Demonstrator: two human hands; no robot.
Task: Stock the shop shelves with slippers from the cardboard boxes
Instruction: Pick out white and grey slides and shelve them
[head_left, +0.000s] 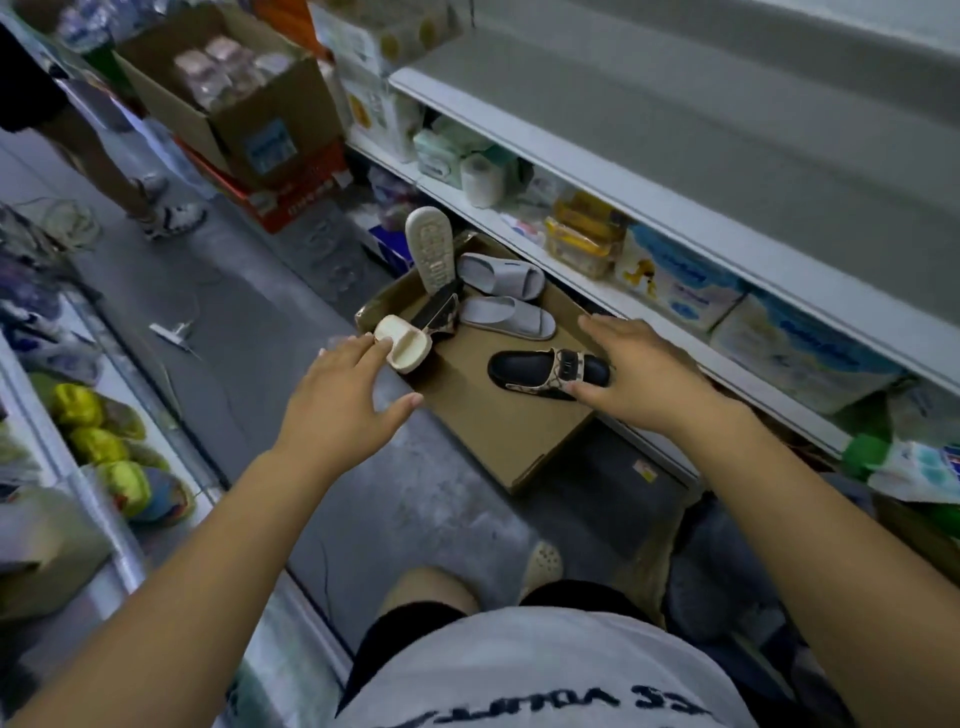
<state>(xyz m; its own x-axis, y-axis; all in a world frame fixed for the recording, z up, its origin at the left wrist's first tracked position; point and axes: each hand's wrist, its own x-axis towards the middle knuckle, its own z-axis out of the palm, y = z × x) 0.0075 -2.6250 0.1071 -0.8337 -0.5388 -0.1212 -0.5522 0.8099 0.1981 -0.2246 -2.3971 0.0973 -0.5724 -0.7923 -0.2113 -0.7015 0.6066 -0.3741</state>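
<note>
An open cardboard box (498, 431) lies on the floor below the shelves. Inside are a black slipper with a patterned strap (545, 370), two grey slippers (506, 317) (498, 274), a beige slipper standing sole-out (431, 249) and a cream slipper (402, 344) at the box's left edge. My left hand (343, 395) hovers with fingers spread, fingertips touching the cream slipper. My right hand (639, 371) reaches over the box with straight fingers, its thumb tip against the black slipper's strap end.
A white upper shelf (649, 88) on the right is bare; the lower shelf (597, 280) holds packaged goods. Stacked cardboard boxes (244, 119) stand at the back. Another person's legs (130, 176) are at the far left. Bagged items (104, 447) line the left rack.
</note>
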